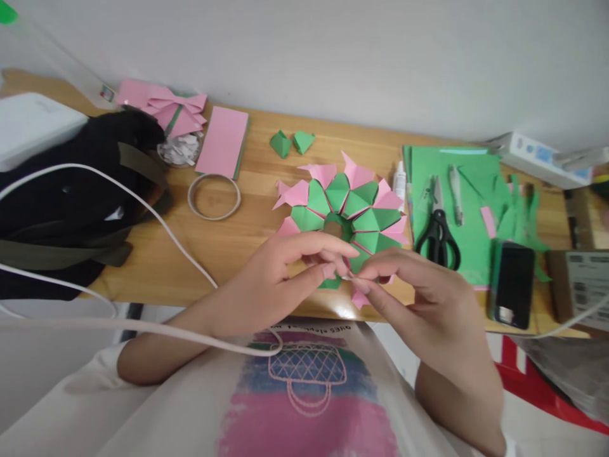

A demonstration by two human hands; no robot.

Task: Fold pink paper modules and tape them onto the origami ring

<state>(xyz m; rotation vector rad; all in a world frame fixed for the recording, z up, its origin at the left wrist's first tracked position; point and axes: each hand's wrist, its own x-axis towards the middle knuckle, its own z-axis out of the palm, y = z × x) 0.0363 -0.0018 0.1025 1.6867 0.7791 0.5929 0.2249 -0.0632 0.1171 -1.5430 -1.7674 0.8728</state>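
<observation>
A ring of folded green and pink paper pieces (337, 192) lies on the wooden table, its near side partly hidden by my hands. Over its front edge, my left hand (285, 270) has thumb and fingertips pressed together. Its fingertips meet those of my right hand (419, 295), which is also pinched. Something small and whitish shows between the touching fingertips, too small to name. Behind the ring lie two small folded green pieces (280, 144). A white glue bottle (399, 182) stands at the ring's right.
Right: green sheets (469, 254) under black scissors (438, 238) and a cutter (457, 193), then a black phone (512, 284). Left: a tape roll (214, 197), a pink paper stack (222, 141), a pink bow (177, 108) and a black bag (71, 197). A white cable (157, 328) crosses my left forearm.
</observation>
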